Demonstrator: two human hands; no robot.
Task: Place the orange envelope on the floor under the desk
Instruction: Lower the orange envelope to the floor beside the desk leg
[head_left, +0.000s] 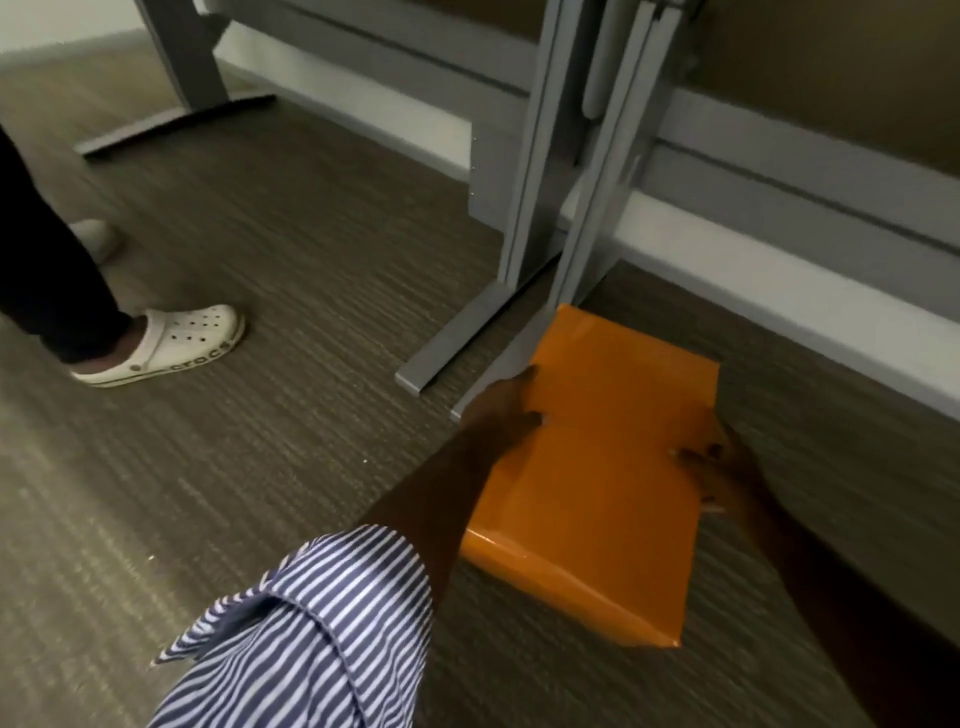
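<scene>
Two hands, left hand (506, 402) and right hand (719, 462), fingers clamping the orange envelope (602, 457) low beside the desk leg (587, 208); release onto the floor (291, 218) remains.

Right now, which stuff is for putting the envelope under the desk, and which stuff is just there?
For the job:
orange envelope
left hand and right hand, both holding it
carpet floor
grey desk leg beside the envelope

Just there:
another person's white clog
a second white shoe
far desk leg
</scene>
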